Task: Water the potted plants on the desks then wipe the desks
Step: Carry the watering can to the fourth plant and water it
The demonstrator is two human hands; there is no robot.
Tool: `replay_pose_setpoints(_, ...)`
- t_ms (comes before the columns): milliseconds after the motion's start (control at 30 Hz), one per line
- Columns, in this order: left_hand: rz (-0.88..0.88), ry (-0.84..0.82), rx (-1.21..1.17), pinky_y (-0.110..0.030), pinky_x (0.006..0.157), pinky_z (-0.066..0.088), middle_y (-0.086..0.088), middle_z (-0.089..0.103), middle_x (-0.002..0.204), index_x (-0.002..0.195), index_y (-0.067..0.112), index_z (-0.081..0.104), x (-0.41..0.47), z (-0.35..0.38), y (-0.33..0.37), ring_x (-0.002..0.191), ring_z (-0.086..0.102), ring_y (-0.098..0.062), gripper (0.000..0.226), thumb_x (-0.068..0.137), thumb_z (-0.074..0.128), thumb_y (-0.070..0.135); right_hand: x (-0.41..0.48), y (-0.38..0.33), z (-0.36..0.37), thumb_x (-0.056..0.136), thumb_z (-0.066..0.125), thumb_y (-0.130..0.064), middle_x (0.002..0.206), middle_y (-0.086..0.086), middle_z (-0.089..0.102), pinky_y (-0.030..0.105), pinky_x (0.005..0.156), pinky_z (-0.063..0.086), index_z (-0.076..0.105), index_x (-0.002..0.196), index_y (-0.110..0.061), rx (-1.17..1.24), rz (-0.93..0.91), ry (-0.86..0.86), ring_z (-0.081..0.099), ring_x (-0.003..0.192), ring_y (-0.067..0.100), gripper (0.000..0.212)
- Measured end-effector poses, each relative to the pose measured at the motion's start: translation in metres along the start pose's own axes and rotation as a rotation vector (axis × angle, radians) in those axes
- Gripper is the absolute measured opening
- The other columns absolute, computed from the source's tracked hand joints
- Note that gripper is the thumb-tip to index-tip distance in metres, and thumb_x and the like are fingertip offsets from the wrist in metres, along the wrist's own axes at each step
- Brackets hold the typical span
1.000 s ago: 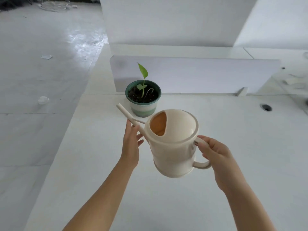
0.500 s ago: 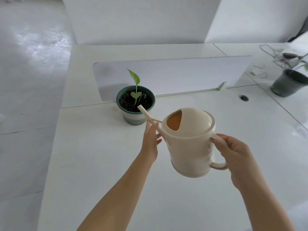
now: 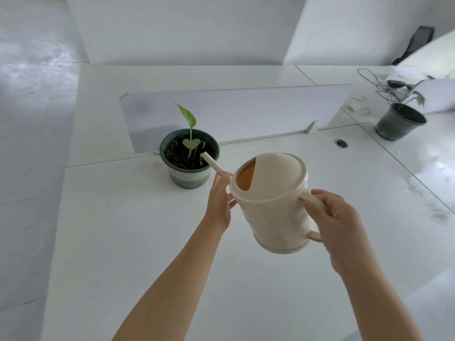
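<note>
A person holds a cream watering can (image 3: 275, 207) in the air above the white table (image 3: 147, 254), tilted toward the far-left corner. The right hand (image 3: 337, 225) grips the can's handle, with the fingers (image 3: 317, 195) and thumb curled round its upper bar. The left hand (image 3: 219, 200) is on the other side. Its fingers are nearly straight and rest against the base of the spout (image 3: 213, 163) and the can's wall, steadying it without closing round anything.

The spout's tip lies over the dark soil inside the rim of a green potted plant (image 3: 189, 177), just beside the thin stem. I cannot tell whether water is running from it. This pot stands near the table's far edge, toward its left side, just in front of a low white divider panel (image 3: 246, 112). It carries one upright pointed leaf and a small heart-shaped leaf lower down.

A round cable hole (image 3: 341, 143) sits near the far-right corner. On the adjoining table to the right stands a second, darker pot (image 3: 398, 124) with a drooping plant, and loose cables (image 3: 376, 82) lie behind it.
</note>
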State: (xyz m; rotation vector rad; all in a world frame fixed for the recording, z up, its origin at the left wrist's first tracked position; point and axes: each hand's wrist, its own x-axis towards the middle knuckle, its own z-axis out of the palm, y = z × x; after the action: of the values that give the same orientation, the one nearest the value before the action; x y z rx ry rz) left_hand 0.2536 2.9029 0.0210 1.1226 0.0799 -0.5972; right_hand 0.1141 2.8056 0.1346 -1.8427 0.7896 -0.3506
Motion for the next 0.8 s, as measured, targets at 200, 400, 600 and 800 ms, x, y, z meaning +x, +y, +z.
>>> replay_pose_setpoints(200,0.032,0.017,-0.013,-0.024,0.055,0.035,0.015,0.051,0.056,0.072,0.025,0.045,0.0,-0.012,0.002,0.048,0.048,-0.001,0.02,0.092,0.042,0.023,-0.001,-0.003,0.008,0.089,0.054,-0.016,0.113,-0.005,0.052,0.037,0.085,0.042,0.057,0.069,-0.022,0.038,0.007,-0.035,0.051,0.087,-0.001,0.021)
replay_pose_setpoints(400,0.091,0.058,-0.03,-0.024,0.06,0.038,0.01,0.053,0.066,0.098,0.017,0.05,-0.002,-0.023,0.012,0.057,0.053,-0.003,0.012,0.09,0.042,0.022,0.004,0.01,0.012,0.089,0.054,-0.014,0.12,0.002,0.056,0.009,0.054,0.044,0.064,0.091,-0.004,0.071,0.026,-0.076,0.054,0.092,0.008,0.014)
replay_pose_setpoints(600,0.068,0.19,-0.001,-0.042,0.1,0.037,0.0,0.06,0.115,0.129,0.014,0.047,-0.017,-0.042,0.012,0.111,0.057,-0.024,0.039,0.092,0.044,0.027,0.003,0.034,0.007,0.086,0.055,-0.009,0.109,0.008,0.065,0.023,0.064,0.04,0.064,0.089,0.003,0.159,0.115,-0.204,0.055,0.092,0.013,0.015)
replay_pose_setpoints(800,0.075,0.327,0.048,-0.044,0.102,0.036,0.004,0.062,0.106,0.103,0.033,0.05,-0.05,-0.065,0.002,0.111,0.056,-0.023,0.014,0.097,0.038,0.031,0.006,0.058,0.014,0.07,0.059,-0.02,0.084,0.007,0.047,0.024,0.062,0.03,0.048,0.092,0.024,0.16,0.165,-0.286,0.04,0.079,0.019,0.05)
